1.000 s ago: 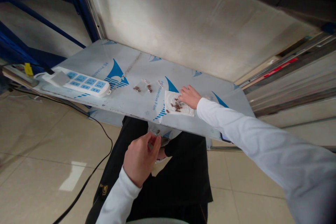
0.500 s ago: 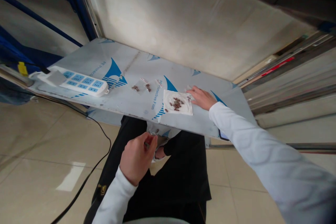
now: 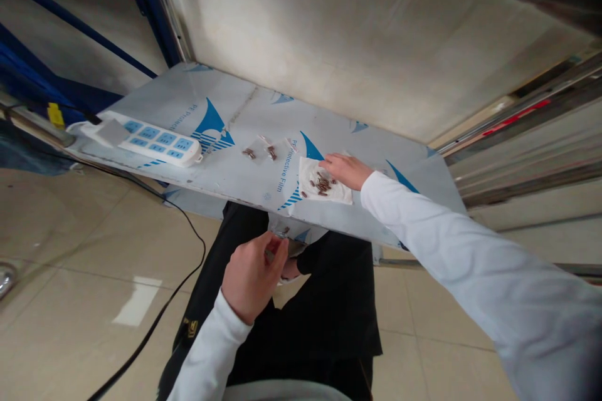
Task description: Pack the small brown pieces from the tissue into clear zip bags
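My left hand [image 3: 254, 272] is held over my lap, in front of the shelf edge. Its thumb and fingers pinch a small clear plastic bag [image 3: 282, 232], with a brown piece visible near its top. Over the white cloth [image 3: 308, 169], my right hand [image 3: 347, 170] reaches in from the right with its fingers stretched out. Its fingertips are at the upper side of a heap of small brown pieces [image 3: 323, 185], too small to name exactly. Left of the cloth lie two small clear bags, one with brown pieces [image 3: 249, 153] and another with similar pieces [image 3: 271, 152].
A white power strip [image 3: 162, 143] with blue sockets and a plugged-in adapter lies on the left of the film-covered shelf [image 3: 235, 178]. Its black cable [image 3: 204, 250] hangs to the floor. A wall rises behind, and a blue metal frame [image 3: 153, 9] stands at left.
My right hand has moved left from the cloth's right edge to above the brown pieces. My left hand still pinches the bag. The whole view has shifted slightly.
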